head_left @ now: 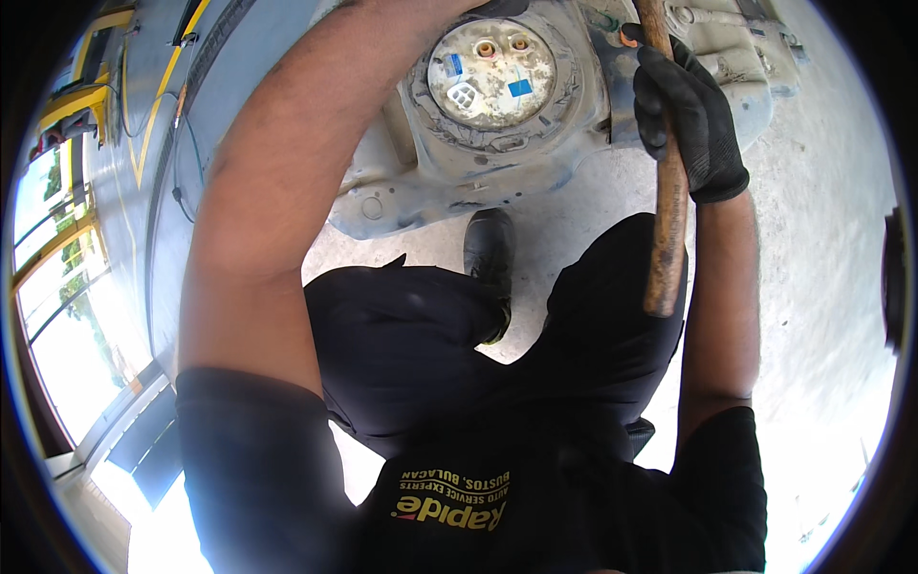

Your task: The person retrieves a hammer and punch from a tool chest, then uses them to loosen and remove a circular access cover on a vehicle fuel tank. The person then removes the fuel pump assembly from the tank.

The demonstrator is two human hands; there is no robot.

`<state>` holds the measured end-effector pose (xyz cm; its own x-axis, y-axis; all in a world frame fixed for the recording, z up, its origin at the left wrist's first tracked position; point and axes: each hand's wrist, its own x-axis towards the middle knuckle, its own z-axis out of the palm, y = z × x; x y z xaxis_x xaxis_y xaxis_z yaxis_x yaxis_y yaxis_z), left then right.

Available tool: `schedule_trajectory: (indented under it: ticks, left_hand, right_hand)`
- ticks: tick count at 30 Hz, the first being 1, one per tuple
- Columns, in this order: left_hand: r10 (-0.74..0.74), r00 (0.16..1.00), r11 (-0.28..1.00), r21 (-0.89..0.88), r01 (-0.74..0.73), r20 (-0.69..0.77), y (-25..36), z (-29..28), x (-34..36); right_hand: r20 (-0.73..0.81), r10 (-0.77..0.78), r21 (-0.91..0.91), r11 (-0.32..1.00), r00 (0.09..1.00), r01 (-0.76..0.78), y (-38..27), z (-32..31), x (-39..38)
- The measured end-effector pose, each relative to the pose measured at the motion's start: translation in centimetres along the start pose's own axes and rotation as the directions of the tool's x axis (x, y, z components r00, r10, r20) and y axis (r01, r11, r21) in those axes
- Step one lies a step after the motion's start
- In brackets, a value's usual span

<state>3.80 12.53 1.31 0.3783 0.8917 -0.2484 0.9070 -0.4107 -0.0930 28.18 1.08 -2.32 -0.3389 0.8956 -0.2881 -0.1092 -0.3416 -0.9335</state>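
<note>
Remotely I see the right hand (690, 115) wrapped round a wooden handle (668, 234), upper right, near the grey tank (411, 199), top centre, but can't tell how the top-cropped left hand (499, 8) grips.

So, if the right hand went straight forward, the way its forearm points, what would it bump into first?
Probably the pale pipe by the right end of the grey tank, just beyond the right hand. It might pass above it, though: depth is unclear here.
</note>
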Motion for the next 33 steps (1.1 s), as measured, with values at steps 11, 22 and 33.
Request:
schedule_trajectory:
  ticks: [11,22,33]
  left_hand:
    - [-0.072,0.997,0.991,-0.112,0.075,0.026,1.5,-2.7,-1.6]
    - [0.077,0.997,0.996,-0.040,-0.078,-0.024,1.2,-2.2,-1.5]
    - [0.057,0.998,0.997,-0.056,-0.058,-0.011,0.6,-1.4,-0.8]
  right_hand:
    - [-0.140,-0.031,0.148,0.988,0.990,0.052,-0.2,-0.4,0.5]
    - [-0.297,-0.121,0.245,0.949,0.947,0.198,0.2,-1.0,1.1]
    - [-0.242,0.049,-0.028,0.998,0.969,-0.057,0.8,1.1,0.9]
